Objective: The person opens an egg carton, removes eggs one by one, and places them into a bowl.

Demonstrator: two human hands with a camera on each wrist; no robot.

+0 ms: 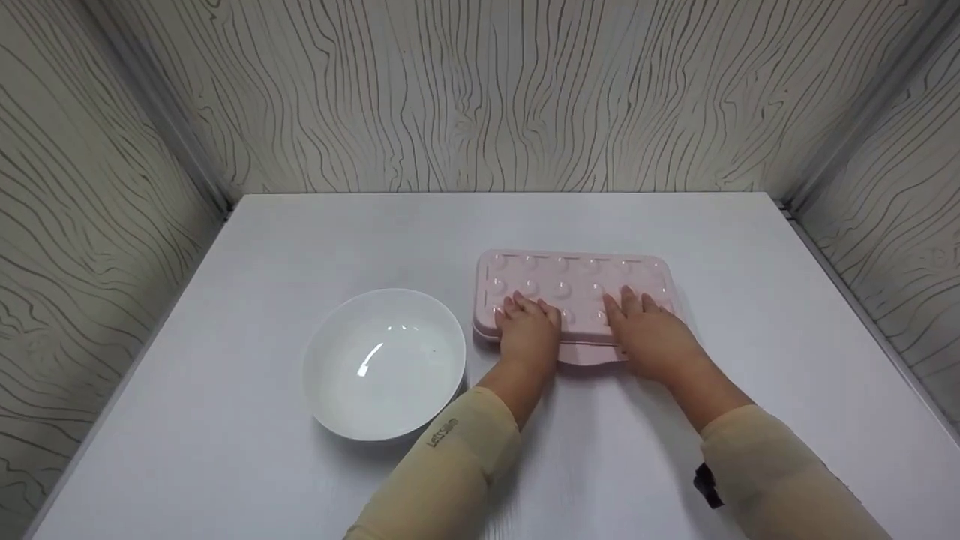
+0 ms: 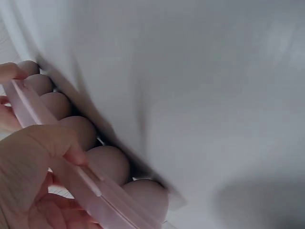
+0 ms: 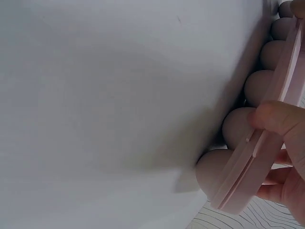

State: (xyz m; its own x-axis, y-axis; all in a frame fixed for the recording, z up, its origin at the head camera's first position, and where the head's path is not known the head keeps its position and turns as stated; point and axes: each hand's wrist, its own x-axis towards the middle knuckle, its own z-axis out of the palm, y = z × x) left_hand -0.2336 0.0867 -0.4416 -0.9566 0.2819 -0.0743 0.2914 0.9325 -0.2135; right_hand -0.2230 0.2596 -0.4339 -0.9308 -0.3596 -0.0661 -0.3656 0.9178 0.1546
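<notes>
A pink lidded ice ball tray [image 1: 544, 271] stands on the white table, with rows of small domes on its lid. My left hand [image 1: 529, 330] grips its front left part, fingers over the lid. On the front right, my right hand [image 1: 654, 339] holds it the same way, fingers spread on top. The left wrist view shows that thumb [image 2: 71, 151] against the seam between lid and base, above a row of round cups [image 2: 108, 162]. In the right wrist view the other thumb [image 3: 267, 117] presses the rim too. A front tab [image 1: 589, 355] sticks out between the hands.
A white bowl [image 1: 324, 360] with nothing visible inside stands left of the tray, close to my left forearm. Wood-grain patterned panels [image 1: 465, 97] enclose the table [image 1: 337, 232] at the back and both sides.
</notes>
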